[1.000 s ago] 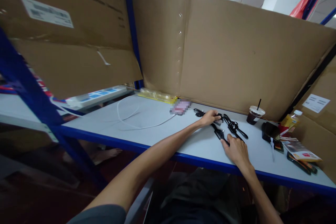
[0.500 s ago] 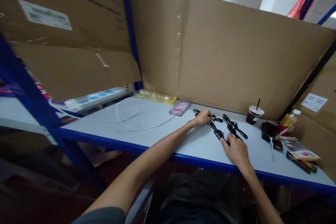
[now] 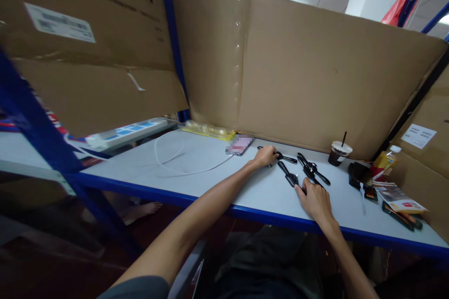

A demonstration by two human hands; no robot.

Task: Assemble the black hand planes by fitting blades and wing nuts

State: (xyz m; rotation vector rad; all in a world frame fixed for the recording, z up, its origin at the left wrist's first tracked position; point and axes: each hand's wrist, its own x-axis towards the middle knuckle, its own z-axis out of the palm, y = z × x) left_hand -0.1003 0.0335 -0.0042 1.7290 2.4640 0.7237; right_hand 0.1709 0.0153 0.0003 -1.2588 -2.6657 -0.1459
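My right hand [image 3: 315, 200] grips the near end of a black spokeshave [image 3: 291, 178], whose other handle points up and left across the table. Farther back, my left hand [image 3: 265, 156] has its fingers curled closed over the middle of a second black spokeshave [image 3: 286, 158]. One handle of that tool sticks out on each side of the hand. A small greyish piece shows under the fingers, too hidden to name. More black spokeshaves [image 3: 310, 168] lie crossed in a pile just beyond my right hand.
A phone [image 3: 242, 144] with a white cable [image 3: 189, 173] lies left of my hands, beside yellow-edged clear packaging [image 3: 206, 130]. At right stand a drink cup [image 3: 339, 153], a bottle [image 3: 387, 161], a black container [image 3: 358, 174] and packets [image 3: 400, 197]. Cardboard [image 3: 298, 74] walls the back.
My left hand has shifted slightly left, away from the handle of the near spokeshave, which now shows in full. My right hand stays in place.
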